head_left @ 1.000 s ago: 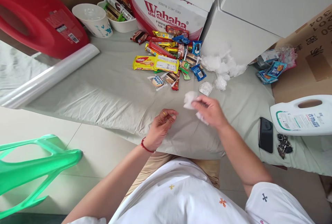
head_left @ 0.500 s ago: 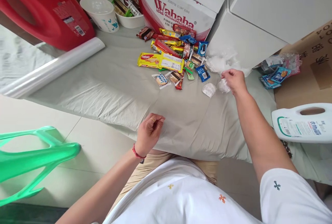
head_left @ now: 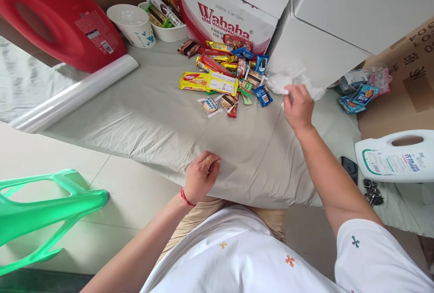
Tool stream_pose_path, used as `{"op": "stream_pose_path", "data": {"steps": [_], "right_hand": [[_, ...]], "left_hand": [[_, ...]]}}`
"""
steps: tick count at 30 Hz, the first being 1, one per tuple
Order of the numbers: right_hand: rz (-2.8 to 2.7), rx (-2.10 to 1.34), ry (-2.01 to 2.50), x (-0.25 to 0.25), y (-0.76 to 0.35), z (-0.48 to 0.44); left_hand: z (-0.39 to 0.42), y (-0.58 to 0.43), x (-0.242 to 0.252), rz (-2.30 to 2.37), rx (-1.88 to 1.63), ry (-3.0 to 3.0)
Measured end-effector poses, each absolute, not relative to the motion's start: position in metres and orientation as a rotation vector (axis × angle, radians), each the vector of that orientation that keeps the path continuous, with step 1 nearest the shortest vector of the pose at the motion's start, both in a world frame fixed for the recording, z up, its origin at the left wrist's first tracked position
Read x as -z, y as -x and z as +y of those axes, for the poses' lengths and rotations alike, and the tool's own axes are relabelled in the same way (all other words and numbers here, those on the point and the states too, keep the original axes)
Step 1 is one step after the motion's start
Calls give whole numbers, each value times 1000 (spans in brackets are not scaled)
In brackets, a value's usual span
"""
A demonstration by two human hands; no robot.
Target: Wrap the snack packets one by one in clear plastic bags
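Near the front edge of the grey cloth, my left hand (head_left: 202,174) rests in a loose fist, with no object showing in it. My right hand (head_left: 299,108) is over the cloth by the crumpled clear plastic (head_left: 285,78), its fingers curled together. What they hold, if anything, is hidden; a small whitish bit shows beside the fingertips. Left of this hand lies a blue snack packet (head_left: 263,96). Beyond it spreads a heap of wrapped snacks, with yellow nabati wafer packs (head_left: 208,82), a red-wrapped bar (head_left: 217,65) and a clear-wrapped round biscuit (head_left: 210,106) at the front.
A Wahaha carton (head_left: 225,15) and white drawers (head_left: 332,17) stand behind. To the left are a red jug (head_left: 84,26), paper cup (head_left: 135,26), snack-filled bowl (head_left: 169,34), plastic film roll (head_left: 77,92) and green stool (head_left: 54,202). A white detergent bottle (head_left: 396,159) and keys (head_left: 373,192) lie right.
Two crumpled clear wrappers are gone from the cloth near my right hand, which has shifted slightly left. My left hand stays closed in nearly the same place.
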State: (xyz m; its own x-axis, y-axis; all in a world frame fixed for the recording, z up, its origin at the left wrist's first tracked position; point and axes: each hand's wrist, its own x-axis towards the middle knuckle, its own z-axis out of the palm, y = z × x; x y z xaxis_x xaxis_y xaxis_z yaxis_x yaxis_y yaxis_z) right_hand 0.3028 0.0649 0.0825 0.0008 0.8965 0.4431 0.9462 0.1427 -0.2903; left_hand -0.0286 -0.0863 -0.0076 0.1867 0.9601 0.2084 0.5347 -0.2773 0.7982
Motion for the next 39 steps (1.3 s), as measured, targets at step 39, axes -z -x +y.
{"op": "stream_pose_path", "data": {"steps": [39], "right_hand": [[-850, -1212, 1180, 7, -237, 1]], "left_hand": [[39, -80, 24, 1116, -1411, -1636]]}}
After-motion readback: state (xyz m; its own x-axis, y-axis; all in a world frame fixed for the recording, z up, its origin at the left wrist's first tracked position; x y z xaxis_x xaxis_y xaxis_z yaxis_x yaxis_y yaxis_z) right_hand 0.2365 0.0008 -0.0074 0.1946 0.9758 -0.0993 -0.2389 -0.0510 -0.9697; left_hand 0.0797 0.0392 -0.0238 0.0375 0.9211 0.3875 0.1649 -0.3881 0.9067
